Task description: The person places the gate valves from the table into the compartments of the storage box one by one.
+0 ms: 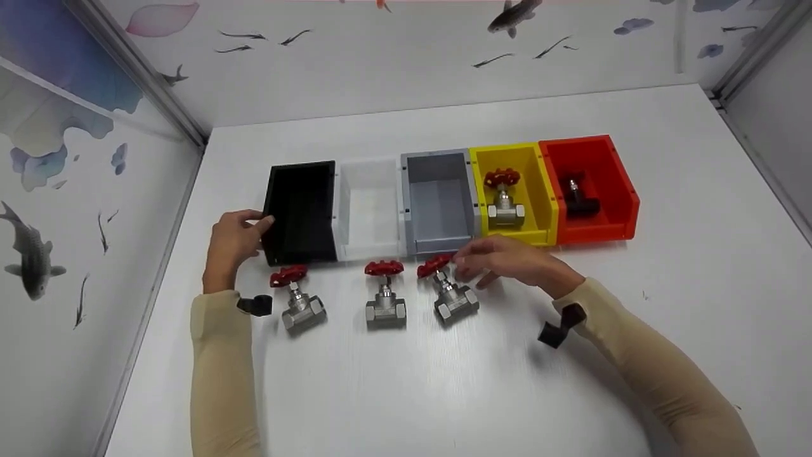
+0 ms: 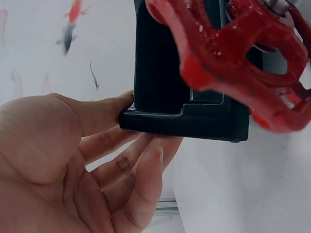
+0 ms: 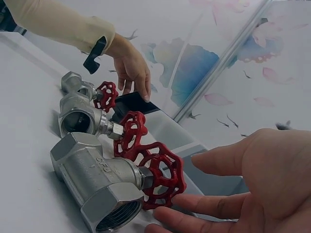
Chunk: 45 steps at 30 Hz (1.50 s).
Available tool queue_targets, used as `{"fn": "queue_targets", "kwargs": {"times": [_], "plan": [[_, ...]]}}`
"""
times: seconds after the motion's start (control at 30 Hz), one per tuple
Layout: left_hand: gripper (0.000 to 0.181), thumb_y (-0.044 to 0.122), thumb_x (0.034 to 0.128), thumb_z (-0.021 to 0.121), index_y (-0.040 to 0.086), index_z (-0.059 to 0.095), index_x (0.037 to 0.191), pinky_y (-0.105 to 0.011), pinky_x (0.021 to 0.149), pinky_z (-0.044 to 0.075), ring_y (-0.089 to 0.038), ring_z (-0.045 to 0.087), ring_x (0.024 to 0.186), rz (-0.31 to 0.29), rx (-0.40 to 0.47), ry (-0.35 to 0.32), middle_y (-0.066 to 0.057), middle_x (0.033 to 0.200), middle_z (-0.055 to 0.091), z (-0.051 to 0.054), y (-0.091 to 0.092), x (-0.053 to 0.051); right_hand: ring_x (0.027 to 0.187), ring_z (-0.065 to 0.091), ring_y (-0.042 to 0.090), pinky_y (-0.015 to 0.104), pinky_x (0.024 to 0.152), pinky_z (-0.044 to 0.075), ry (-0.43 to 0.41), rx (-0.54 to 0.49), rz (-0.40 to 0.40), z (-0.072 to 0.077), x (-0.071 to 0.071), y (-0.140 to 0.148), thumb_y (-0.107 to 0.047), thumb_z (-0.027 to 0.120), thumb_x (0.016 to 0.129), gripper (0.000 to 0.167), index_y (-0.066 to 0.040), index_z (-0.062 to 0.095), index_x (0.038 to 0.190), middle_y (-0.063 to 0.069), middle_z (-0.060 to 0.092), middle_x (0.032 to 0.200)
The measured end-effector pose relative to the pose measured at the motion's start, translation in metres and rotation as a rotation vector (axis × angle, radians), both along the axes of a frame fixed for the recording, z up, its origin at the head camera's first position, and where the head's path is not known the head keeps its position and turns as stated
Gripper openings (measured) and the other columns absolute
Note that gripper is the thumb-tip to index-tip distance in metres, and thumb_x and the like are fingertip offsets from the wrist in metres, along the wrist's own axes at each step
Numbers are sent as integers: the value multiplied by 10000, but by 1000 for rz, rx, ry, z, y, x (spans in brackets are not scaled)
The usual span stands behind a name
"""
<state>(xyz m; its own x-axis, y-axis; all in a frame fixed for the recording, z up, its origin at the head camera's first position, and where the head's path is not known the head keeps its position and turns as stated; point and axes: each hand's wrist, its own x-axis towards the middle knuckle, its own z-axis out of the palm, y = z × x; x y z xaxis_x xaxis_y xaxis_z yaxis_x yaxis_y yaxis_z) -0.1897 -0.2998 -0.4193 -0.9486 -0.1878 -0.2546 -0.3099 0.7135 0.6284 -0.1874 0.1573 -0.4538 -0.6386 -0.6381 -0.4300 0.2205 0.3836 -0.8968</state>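
Observation:
My left hand (image 1: 233, 244) grips the left wall of the black bin (image 1: 299, 254), with the thumb at its rim and fingers against the outside. Close to it lies a gate valve (image 1: 303, 311) with a red handwheel. A second valve (image 1: 386, 309) sits in the middle of the row. My right hand (image 1: 507, 261) is beside the handwheel of the rightmost valve (image 1: 455, 299). In the right wrist view, its thumb and fingers are spread near that red wheel (image 3: 165, 182), not closed round it; whether a fingertip touches it I cannot tell.
Right of the black bin, a white bin (image 1: 371, 254), a grey bin (image 1: 444, 244), a yellow bin (image 1: 547, 190) and a red bin (image 1: 625, 190) stand joined in a row. A red-wheeled valve (image 1: 505, 209) is in the yellow bin, a dark-bodied valve (image 1: 582, 206) in the red one.

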Motion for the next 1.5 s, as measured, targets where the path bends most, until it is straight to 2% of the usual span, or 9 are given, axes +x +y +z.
{"fn": "queue_targets", "kwargs": {"times": [0.23, 0.37, 0.63, 0.93, 1.13, 1.27, 1.5], "plan": [[473, 319, 1030, 535, 24, 544, 1400, -292, 690, 564, -275, 686, 864, 6, -10, 3, -270, 1217, 647, -1, 1, 2, 1138, 625, 332, 457, 888, 554, -18, 20, 10, -4, 2, -4, -281, 622, 980, 413, 6, 611, 1275, 187, 652, 1241], [470, 310, 1029, 539, 18, 544, 1398, -264, 663, 559, -273, 693, 844, 7, -4, 13, -268, 1208, 653, -2, 1, 3, 1159, 620, 333, 444, 883, 555, -4, 35, 18, -5, 3, -6, -302, 626, 977, 422, -4, 623, 1276, 170, 660, 1241], [487, 324, 1031, 535, 15, 532, 1407, -210, 627, 527, -244, 690, 814, 3, -6, 12, -279, 1232, 639, -3, 1, 2, 1068, 641, 286, 436, 948, 522, 44, 52, 11, -7, 6, -7, -307, 615, 988, 404, -15, 645, 1266, 150, 670, 1220], [494, 329, 1030, 533, 15, 526, 1412, -216, 639, 531, -263, 698, 844, 4, -1, 8, -276, 1231, 641, -1, 2, 2, 1113, 645, 268, 485, 1078, 411, 20, 36, 17, -6, 10, -8, -347, 622, 979, 419, -57, 642, 1280, 98, 675, 1224], [494, 328, 1029, 535, 13, 528, 1409, -219, 635, 534, -262, 699, 842, 4, 7, 12, -276, 1227, 643, -2, 2, 2, 1055, 625, 239, 414, 996, 478, -7, 27, -14, -12, 12, -12, -338, 636, 971, 407, -43, 651, 1251, 90, 674, 1145], [482, 322, 1029, 536, 16, 539, 1401, -220, 628, 532, -253, 694, 826, 4, 1, 16, -272, 1221, 646, -2, 1, 2, 1023, 598, 221, 384, 977, 469, -33, 37, -51, -15, 13, -14, -348, 661, 952, 410, -51, 663, 1235, 78, 668, 1117], [458, 308, 1029, 539, 16, 560, 1381, -218, 619, 533, -259, 698, 816, 11, 5, 32, -264, 1167, 666, -3, 1, 1, 998, 573, 218, 366, 949, 445, -5, 53, -41, -19, 14, -18, -339, 659, 947, 370, -65, 681, 1195, 70, 653, 1063]]}}
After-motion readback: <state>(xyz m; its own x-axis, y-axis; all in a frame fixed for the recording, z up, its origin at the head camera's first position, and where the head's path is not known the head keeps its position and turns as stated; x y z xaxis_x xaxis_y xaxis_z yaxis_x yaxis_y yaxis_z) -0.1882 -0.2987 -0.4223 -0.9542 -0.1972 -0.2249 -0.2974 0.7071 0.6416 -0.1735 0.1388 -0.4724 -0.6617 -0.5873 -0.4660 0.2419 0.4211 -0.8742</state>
